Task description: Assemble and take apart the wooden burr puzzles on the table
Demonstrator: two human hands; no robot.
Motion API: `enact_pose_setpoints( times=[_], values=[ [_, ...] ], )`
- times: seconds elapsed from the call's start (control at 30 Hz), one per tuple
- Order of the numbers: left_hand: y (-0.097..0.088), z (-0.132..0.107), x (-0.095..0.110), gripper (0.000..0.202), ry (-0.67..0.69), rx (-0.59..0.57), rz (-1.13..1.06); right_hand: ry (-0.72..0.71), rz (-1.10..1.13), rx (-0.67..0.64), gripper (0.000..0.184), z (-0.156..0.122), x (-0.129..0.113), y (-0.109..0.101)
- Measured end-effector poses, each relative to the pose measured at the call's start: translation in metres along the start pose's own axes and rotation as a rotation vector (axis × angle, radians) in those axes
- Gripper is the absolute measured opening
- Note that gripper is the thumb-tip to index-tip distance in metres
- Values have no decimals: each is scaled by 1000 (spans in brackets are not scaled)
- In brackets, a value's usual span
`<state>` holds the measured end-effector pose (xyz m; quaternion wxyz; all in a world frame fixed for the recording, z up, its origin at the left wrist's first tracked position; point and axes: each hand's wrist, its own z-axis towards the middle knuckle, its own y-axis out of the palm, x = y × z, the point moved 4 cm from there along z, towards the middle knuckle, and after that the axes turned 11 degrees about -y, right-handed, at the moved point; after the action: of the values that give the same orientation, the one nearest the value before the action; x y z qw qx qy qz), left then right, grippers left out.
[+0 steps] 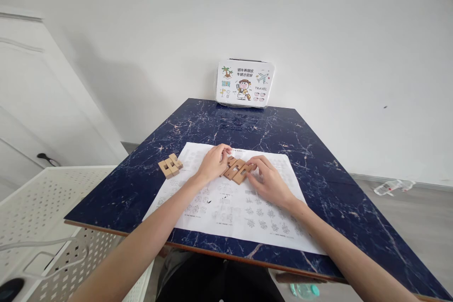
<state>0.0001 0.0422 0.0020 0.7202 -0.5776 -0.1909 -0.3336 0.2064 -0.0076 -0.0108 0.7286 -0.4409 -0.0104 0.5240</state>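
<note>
Several notched wooden puzzle pieces [234,170] lie side by side, slanted, on a printed instruction sheet [219,219]. My left hand [213,163] is at their left end, its fingers curled in against the wood and partly hiding it. At the right end, my right hand [268,180] has its thumb and fingers bent around the edge of the rightmost piece. A second small cluster of notched wooden pieces [170,166] rests to the left, by the sheet's left edge. The sheet bears rows of small diagrams and text.
The table [163,137] has a dark blue marbled top. A white cartoon-printed case [245,84] stands at its far edge, against the wall. A white perforated surface [46,198] with cables is at the left. Plastic bottles [392,187] lie on the floor at right.
</note>
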Motion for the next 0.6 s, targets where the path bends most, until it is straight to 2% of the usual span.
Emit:
enact_pose_setpoints(
  times=[0.13, 0.3, 0.5, 0.6],
  values=[
    [-6, 1, -4, 20, -42, 41, 114, -49, -21, -17, 25, 0, -2, 1],
    [-7, -1, -3, 14, -70, 38, 239, 27, -28, -56, 36, -2, -2, 2],
    [-6, -7, 9, 42, -61, 76, 405, 95, -103, -40, 58, -4, 2, 5],
    [-5, -9, 13, 48, -58, 88, 471, 137, -165, -17, 63, -4, 5, 7]
  ],
)
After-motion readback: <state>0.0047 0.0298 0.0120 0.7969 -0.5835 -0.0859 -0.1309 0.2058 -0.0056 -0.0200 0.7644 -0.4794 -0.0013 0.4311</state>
